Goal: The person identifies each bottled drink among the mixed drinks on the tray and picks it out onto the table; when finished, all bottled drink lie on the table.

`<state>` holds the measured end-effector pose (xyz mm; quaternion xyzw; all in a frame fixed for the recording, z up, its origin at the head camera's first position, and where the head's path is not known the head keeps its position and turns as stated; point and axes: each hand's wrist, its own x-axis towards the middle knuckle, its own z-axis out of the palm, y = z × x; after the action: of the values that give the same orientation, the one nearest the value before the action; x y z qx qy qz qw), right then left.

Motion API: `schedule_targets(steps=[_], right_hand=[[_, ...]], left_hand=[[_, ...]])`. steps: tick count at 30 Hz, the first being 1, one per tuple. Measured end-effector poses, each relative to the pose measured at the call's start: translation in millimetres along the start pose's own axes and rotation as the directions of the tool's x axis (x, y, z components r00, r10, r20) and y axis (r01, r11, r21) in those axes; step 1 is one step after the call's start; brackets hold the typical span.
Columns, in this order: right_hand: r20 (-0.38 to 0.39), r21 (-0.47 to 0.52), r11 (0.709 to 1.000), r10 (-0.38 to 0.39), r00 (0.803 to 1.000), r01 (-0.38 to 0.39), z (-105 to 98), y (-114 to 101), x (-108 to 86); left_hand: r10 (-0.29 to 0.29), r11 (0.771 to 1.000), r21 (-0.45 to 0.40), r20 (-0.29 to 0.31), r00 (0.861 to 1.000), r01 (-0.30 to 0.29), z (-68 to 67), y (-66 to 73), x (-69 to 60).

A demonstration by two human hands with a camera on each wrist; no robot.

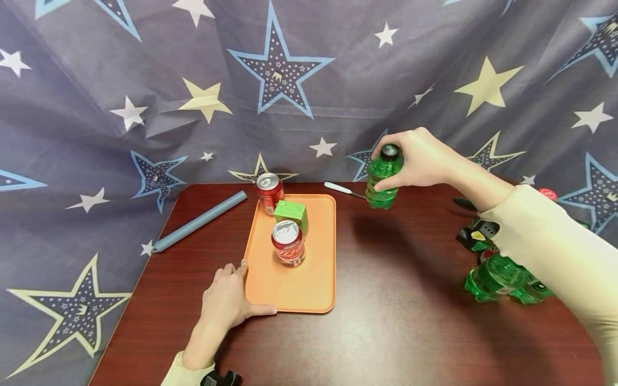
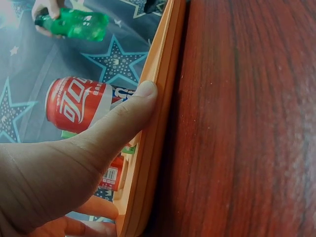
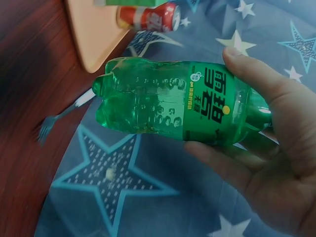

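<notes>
My right hand [image 1: 421, 158] grips a green soda bottle [image 1: 384, 177] with a black cap and holds it upright above the table, right of the tray. In the right wrist view, fingers and thumb wrap the bottle's labelled upper part. At the near left corner of the orange tray [image 1: 309, 292], my left hand [image 1: 227, 300] rests with its thumb along the near edge and fingers at the left side. On the tray stand a red soda can [image 1: 288, 249], a small green carton [image 1: 292, 212] behind it, and another red can [image 1: 269, 190] at the far left corner.
Left of the tray lies a blue-grey rod [image 1: 200, 221]. A fork [image 3: 64, 114] with a white handle lies behind, near the curtain [image 1: 338, 96]. Several green bottles [image 1: 499, 276] lie at the right, partly under my right sleeve [image 1: 555, 241].
</notes>
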<state>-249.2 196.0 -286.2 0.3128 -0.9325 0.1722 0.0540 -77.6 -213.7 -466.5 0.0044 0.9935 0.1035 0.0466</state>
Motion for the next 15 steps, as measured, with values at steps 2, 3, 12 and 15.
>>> schedule_targets(steps=[2, 3, 12, 15], right_hand=[[0.006, -0.015, 1.000, 0.009, 1.000, -0.009, -1.6, 4.4, -5.8], [0.009, -0.018, 1.000, 0.014, 1.000, -0.014, -2.6, 6.2, -8.6], [0.026, -0.060, 0.997, 0.054, 0.998, -0.052, -9.4, 20.5, -36.1], [0.025, -0.083, 0.994, 0.072, 0.997, -0.069, -8.7, 27.6, -46.6]], left_hand=[[-0.001, 1.000, -0.001, -0.001, 1.000, 0.001, 0.2, -0.5, 0.1], [-0.001, 1.000, 0.000, -0.002, 1.000, 0.001, 0.3, -0.6, 0.0], [0.006, 1.000, 0.007, -0.023, 1.000, -0.006, 2.2, -0.4, 0.2], [0.007, 1.000, 0.006, -0.022, 1.000, -0.006, 1.8, 0.0, 0.3]])
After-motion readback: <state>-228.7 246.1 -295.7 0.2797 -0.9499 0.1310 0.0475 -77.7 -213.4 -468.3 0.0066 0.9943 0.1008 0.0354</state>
